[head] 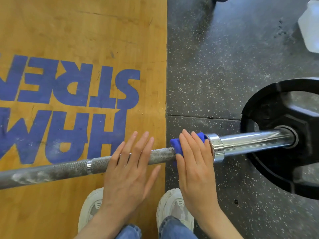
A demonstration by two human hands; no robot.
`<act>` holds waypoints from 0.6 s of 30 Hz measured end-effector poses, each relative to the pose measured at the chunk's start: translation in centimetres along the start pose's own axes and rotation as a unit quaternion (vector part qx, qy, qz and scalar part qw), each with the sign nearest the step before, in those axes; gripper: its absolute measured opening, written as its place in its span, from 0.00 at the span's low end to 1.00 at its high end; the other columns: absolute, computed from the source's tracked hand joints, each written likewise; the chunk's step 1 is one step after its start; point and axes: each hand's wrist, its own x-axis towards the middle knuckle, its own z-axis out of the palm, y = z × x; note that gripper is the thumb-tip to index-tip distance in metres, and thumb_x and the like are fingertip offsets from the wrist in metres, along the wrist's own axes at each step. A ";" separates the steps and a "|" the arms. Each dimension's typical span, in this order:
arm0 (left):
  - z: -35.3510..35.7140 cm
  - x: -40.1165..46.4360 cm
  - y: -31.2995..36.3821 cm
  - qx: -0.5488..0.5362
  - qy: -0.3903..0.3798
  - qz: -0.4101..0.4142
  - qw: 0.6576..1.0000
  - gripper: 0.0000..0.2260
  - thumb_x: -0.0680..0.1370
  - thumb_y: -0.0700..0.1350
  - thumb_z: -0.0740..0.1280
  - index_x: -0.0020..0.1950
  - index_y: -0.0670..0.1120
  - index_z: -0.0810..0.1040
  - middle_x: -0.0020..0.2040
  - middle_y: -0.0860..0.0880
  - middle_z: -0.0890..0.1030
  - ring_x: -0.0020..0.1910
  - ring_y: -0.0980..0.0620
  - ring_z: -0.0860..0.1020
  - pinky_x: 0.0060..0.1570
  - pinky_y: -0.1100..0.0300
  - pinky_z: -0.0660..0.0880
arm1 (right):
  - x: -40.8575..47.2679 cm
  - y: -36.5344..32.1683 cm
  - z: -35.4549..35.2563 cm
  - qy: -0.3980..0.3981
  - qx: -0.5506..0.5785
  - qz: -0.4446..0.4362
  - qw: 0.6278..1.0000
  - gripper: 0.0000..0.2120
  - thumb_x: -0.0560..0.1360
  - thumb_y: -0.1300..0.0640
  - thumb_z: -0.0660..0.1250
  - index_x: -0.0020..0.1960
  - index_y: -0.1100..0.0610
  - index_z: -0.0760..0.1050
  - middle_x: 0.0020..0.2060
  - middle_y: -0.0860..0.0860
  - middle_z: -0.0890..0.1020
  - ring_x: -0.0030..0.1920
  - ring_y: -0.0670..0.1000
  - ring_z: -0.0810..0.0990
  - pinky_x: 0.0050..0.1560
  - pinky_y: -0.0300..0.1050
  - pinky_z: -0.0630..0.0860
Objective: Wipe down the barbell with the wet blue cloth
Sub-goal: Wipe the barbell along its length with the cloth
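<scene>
Blue jeans and two pale sneakers fill the bottom edge, cut off by the frame, directly below the barbell.

From the barbell as landmark: its long axis runs from the left edge to the right, rising a little toward the right. The left end goes out of view. The grey knurled shaft carries a bright ring and some white dusty marks further left. On the right, the chrome collar and the smooth sleeve enter a black weight plate, which is cut by the right edge.

The left hand lies flat over the shaft just left of the cloth, fingers straight and spread, grasping nothing. The right hand lies over the blue cloth and presses it on the shaft, right against the collar; its fingers are straight, not curled. Most of the cloth is hidden under this hand, only blue folds show at both sides. If the cloth goes fully around the bar, I cannot tell.

Behind the barbell's left part is a wooden platform with big blue letters, upside down and cut off. Behind its right part is speckled black rubber flooring. Far behind the plate, at the top right edge, is a blurred white container, hard to identify.
</scene>
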 end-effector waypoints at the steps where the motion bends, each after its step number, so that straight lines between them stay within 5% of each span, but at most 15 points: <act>1: 0.0 0.2 -0.1 -0.001 0.000 -0.003 1.000 0.27 0.82 0.57 0.56 0.75 0.42 0.72 0.76 0.46 0.71 0.76 0.44 0.65 0.75 0.50 0.56 | -0.4 0.0 0.2 0.006 0.016 -0.005 1.000 0.22 0.87 0.54 0.47 0.74 0.63 0.69 0.74 0.57 0.71 0.77 0.57 0.65 0.79 0.56 0.53; 18: 0.3 5.9 -2.4 0.002 0.026 -0.032 0.999 0.25 0.84 0.57 0.55 0.71 0.42 0.76 0.70 0.46 0.77 0.73 0.45 0.73 0.71 0.48 0.64 | 5.4 1.4 5.1 0.115 0.024 -0.049 0.992 0.24 0.87 0.51 0.46 0.78 0.63 0.56 0.79 0.57 0.59 0.81 0.54 0.50 0.80 0.56 0.43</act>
